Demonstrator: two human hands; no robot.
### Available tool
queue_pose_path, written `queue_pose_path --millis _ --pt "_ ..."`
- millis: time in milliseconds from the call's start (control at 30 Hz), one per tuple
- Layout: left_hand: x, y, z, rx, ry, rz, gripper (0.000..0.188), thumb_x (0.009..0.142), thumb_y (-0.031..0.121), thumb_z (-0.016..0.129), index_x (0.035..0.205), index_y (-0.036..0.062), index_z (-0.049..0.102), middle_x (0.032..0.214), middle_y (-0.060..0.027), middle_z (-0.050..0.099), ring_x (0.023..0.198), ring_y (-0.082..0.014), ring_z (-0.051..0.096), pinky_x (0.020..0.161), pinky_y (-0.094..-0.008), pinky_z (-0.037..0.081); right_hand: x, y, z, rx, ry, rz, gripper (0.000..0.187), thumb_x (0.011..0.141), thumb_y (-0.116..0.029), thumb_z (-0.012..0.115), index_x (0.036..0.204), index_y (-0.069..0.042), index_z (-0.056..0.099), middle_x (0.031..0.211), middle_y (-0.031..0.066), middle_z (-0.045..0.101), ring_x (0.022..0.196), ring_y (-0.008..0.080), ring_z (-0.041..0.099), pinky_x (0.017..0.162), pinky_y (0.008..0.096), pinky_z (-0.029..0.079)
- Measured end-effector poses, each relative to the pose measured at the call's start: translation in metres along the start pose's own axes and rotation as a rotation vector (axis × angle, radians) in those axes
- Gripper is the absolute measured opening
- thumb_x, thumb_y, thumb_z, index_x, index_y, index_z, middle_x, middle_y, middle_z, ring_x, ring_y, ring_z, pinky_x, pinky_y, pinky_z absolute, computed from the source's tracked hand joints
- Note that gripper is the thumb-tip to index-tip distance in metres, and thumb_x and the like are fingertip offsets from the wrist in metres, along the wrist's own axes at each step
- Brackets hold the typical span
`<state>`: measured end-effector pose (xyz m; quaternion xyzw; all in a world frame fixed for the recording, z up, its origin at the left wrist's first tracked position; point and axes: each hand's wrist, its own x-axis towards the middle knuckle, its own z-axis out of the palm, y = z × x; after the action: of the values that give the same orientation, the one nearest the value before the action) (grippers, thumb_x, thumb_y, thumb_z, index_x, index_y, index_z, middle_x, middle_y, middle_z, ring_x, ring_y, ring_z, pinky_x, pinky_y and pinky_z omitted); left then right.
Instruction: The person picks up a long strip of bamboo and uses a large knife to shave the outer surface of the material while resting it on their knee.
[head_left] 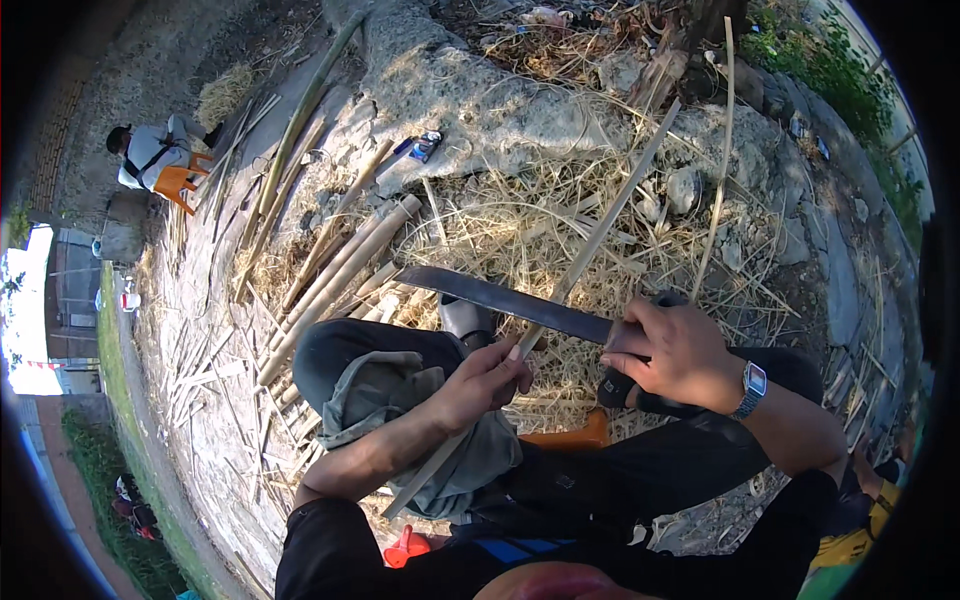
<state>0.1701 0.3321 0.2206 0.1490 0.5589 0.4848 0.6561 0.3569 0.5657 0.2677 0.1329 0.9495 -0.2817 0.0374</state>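
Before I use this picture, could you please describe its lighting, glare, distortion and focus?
In the head view, dappled light falls on the pale rock; glare whitens the far left; there, fisheye distortion bows the grass strip; same view, the machete looks in focus.

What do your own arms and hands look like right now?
The left hand and right hand are ungloved. Black sleeves stop near the elbows. The right wrist wears a squarish watch with a greyish band; the left has none.
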Motion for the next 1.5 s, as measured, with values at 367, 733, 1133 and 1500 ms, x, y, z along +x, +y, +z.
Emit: queue_pose_path --millis 367,733,1133,1500 --pt "-0.005 0.005 0.034 -0.077 -0.021 -0.084 0.044 0.111 0.043 0.039 0.136 0.0088 0.050 0.083 0.0033 0.051 0.055 -0.0016 0.031 0.051 -0.0187 0.028 -0.023 0.017 -0.016 0.127 -0.072 0.065 0.034 0.087 -0.031 0.074 0.101 -0.005 0.057 0.072 0.0112 0.066 0.071 0.0320 0.070 0.061 0.0473 0.054" --pt "-0.009 -0.006 0.003 -0.031 0.029 -0.105 0.046 0.110 0.048 0.040 0.113 0.0051 0.057 0.082 -0.0007 0.062 0.057 -0.0042 0.038 0.051 -0.0223 0.032 -0.006 0.000 -0.004 -0.095 -0.190 0.029 0.042 0.089 -0.041 0.074 0.108 -0.008 0.057 0.072 0.0121 0.067 0.062 0.0322 0.069 0.055 0.0422 0.054" --pt "0.002 -0.015 0.020 0.386 0.049 0.111 0.042 0.109 0.039 0.043 0.107 0.0002 0.058 0.087 -0.0102 0.070 0.078 -0.0209 0.064 0.072 -0.0364 0.049 -0.022 -0.006 -0.004 -0.090 -0.177 0.098 0.041 0.091 -0.039 0.073 0.106 -0.004 0.060 0.081 0.0171 0.068 0.073 0.0379 0.068 0.066 0.0466 0.053" --pt "-0.006 0.005 0.015 0.427 -0.162 0.139 0.032 0.104 0.010 0.045 0.133 -0.0023 0.043 0.090 -0.0101 0.070 0.057 -0.0102 0.060 0.050 -0.0256 0.048 -0.023 -0.002 0.017 -0.018 0.036 0.004 0.043 0.095 -0.046 0.066 0.084 -0.006 0.056 0.064 0.0112 0.065 0.057 0.0326 0.066 0.052 0.0424 0.050"
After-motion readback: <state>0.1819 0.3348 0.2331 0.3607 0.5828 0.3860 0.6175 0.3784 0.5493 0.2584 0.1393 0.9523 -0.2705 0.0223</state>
